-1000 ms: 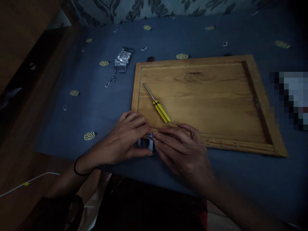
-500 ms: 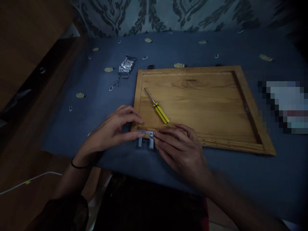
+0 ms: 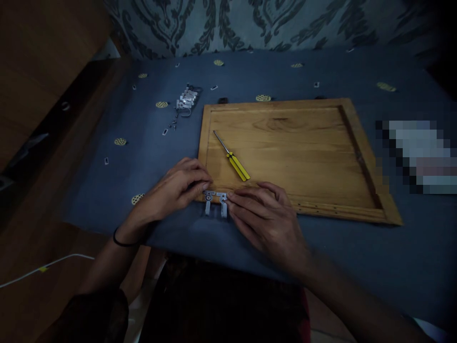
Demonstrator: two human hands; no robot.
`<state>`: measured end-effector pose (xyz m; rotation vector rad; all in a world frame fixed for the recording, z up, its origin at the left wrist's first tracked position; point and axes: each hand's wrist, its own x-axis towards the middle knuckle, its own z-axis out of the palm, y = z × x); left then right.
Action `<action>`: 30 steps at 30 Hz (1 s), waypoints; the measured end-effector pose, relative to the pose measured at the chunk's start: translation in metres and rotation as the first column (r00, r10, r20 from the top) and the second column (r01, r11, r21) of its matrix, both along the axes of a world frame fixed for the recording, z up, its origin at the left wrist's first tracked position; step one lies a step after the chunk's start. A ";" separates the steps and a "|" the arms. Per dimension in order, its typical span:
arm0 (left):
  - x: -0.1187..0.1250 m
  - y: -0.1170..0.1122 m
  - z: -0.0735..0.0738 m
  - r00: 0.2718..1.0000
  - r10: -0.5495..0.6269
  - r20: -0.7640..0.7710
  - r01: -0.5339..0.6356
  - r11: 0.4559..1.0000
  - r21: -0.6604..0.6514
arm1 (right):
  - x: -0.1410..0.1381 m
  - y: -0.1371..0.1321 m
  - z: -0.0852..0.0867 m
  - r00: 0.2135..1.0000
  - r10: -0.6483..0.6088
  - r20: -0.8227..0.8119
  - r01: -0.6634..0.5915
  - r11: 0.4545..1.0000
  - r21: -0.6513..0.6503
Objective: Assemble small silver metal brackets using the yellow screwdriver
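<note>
Two linked silver metal hooks [image 3: 216, 196] lie along the near left edge of the framed wooden board [image 3: 296, 152], their curved ends hanging over the side. My right hand [image 3: 269, 219] holds the right end of the hooks, with thumb and fingertips close together on the metal. Thumb and forefinger of my left hand [image 3: 180, 188] are pinched together just above the left end of the hooks, by the board's corner. Whatever may be between them is hidden. A screwdriver [image 3: 237, 166] with a yellow and black handle rests on the board, behind my hands.
More silver hooks [image 3: 187, 100] lie in a pile on the blue patterned cloth [image 3: 143, 114], back left. Several small screws [image 3: 173, 124] are scattered in front of them. At the right is a pixelated object [image 3: 417, 157]. A patterned wall covering [image 3: 250, 24] rises behind.
My left thumb has drawn back off the hooks and closed up to the forefinger, so the left hook now shows fully. My right hand has stayed at the right end of the hooks.
</note>
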<state>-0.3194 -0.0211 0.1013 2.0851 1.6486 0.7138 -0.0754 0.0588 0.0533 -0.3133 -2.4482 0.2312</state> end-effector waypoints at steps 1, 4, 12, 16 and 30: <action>0.000 0.000 0.000 1.000 0.005 0.000 -0.005 1.000 0.006 | 0.000 0.000 0.001 1.000 -0.003 0.002 0.003 1.000 0.000; 0.000 0.000 0.000 1.000 0.014 -0.002 -0.014 1.000 0.005 | 0.000 0.000 0.003 1.000 0.001 0.014 -0.001 1.000 0.000; 0.001 0.000 0.002 1.000 0.020 -0.013 -0.020 0.999 0.028 | -0.002 -0.001 0.003 1.000 -0.014 0.022 0.013 0.999 0.044; 0.002 0.000 0.004 1.000 0.027 -0.011 -0.026 0.999 0.020 | -0.002 -0.002 0.003 1.000 -0.018 0.020 0.017 0.998 0.056; 0.034 -0.002 -0.006 0.958 -0.034 -0.286 0.053 0.997 0.062 | -0.002 -0.003 0.004 1.000 -0.024 0.018 0.023 0.998 0.061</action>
